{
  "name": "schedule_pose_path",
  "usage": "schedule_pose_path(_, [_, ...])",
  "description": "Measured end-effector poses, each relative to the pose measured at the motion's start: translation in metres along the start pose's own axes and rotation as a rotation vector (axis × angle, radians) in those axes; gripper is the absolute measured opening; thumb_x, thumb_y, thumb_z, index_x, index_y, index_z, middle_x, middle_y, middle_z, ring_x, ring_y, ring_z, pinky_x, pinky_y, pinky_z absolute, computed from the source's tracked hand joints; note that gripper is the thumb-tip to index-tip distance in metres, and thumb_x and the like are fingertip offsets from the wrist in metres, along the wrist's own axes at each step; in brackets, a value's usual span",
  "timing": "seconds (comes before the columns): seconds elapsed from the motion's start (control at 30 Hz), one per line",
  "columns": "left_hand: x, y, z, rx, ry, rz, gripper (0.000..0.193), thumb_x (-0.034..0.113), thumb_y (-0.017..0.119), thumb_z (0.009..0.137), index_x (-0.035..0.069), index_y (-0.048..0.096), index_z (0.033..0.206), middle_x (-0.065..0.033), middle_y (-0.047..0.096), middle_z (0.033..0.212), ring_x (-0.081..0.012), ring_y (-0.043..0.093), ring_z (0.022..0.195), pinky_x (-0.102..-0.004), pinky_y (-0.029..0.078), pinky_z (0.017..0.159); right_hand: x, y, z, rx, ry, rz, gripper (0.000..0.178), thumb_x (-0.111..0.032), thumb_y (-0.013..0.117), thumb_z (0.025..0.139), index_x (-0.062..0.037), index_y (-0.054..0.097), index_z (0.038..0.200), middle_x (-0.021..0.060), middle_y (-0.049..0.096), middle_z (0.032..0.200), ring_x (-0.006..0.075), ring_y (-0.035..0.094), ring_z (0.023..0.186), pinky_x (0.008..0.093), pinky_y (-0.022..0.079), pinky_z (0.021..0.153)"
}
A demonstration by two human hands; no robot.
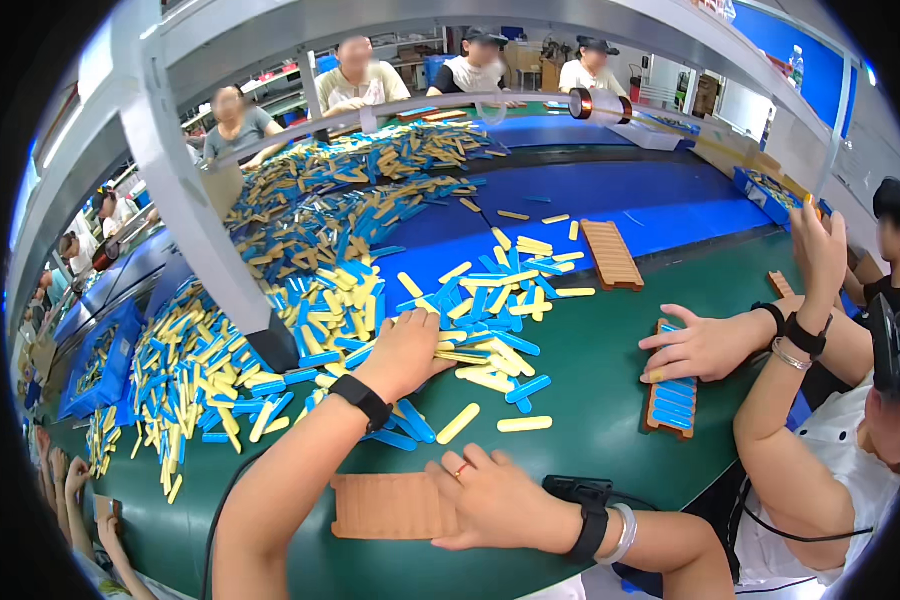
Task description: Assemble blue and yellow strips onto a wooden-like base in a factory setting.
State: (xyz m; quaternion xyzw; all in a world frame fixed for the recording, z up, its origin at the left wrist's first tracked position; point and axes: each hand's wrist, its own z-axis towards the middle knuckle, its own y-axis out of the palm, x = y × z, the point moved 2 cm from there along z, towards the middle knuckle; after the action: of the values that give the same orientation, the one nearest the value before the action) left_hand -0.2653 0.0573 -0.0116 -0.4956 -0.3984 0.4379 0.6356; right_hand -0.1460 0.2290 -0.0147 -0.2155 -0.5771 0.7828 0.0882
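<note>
My left hand (pixel 403 352) reaches into the heap of blue and yellow strips (pixel 315 325), its fingers curled down. Several yellow strips (pixel 470 354) stick out beside its thumb and look gripped, though the fingertips are partly hidden. Near the front edge, my right hand (pixel 495 500) holds the right end of a brown slotted tray (pixel 390 507), thumb at the near side and fingers at the far side. No strips show in this tray's visible slots. Between my hands and the heap's edge lie two loose yellow strips (pixel 458 423).
On the right, a co-worker's hand (pixel 695 345) rests on a slotted tray (pixel 673 400) holding blue strips. Another brown tray (pixel 612 255) lies farther back. A grey metal post (pixel 195 190) stands in the heap. A blue bin (pixel 105 360) sits at the left; people work across the table.
</note>
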Motion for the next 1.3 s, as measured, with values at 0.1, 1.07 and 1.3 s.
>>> schedule_pose_path(0.1, [0.004, 0.012, 0.01, 0.052, 0.071, 0.03, 0.042, 0.031, 0.067, 0.078, 0.003, 0.051, 0.104, -0.0144, 0.055, 0.101, -0.0311, 0.053, 0.099, -0.0417, 0.043, 0.08, 0.004, 0.006, -0.003, 0.01, 0.008, 0.017, 0.078, -0.055, 0.069, 0.065, -0.0008, 0.05, 0.118, 0.0079, 0.046, 0.096, 0.0224, 0.045, 0.088, 0.032, 0.043, 0.067])
schedule_pose_path(1.07, [-0.014, -0.033, 0.008, -0.387, -0.523, -1.289, 0.024, 0.021, 0.048, 0.094, 0.003, 0.054, 0.109, -0.0075, 0.058, 0.098, -0.0198, 0.062, 0.091, -0.035, 0.052, 0.082, 0.009, -0.004, -0.011, 0.003, 0.046, 0.144, 0.078, -0.051, 0.072, 0.063, 0.0007, 0.049, 0.116, 0.0074, 0.044, 0.098, 0.0219, 0.043, 0.089, 0.0322, 0.037, 0.07])
schedule_pose_path(1.3, [0.001, -0.029, -0.008, -0.418, -0.551, -1.647, 0.021, 0.012, 0.05, 0.088, 0.002, 0.054, 0.106, -0.0115, 0.059, 0.102, -0.0239, 0.06, 0.092, -0.0371, 0.051, 0.083, 0.017, 0.005, -0.014, 0.072, -0.01, 0.212, 0.075, -0.047, 0.075, 0.06, 0.0023, 0.052, 0.111, 0.0088, 0.048, 0.103, 0.0234, 0.044, 0.095, 0.0333, 0.041, 0.069])
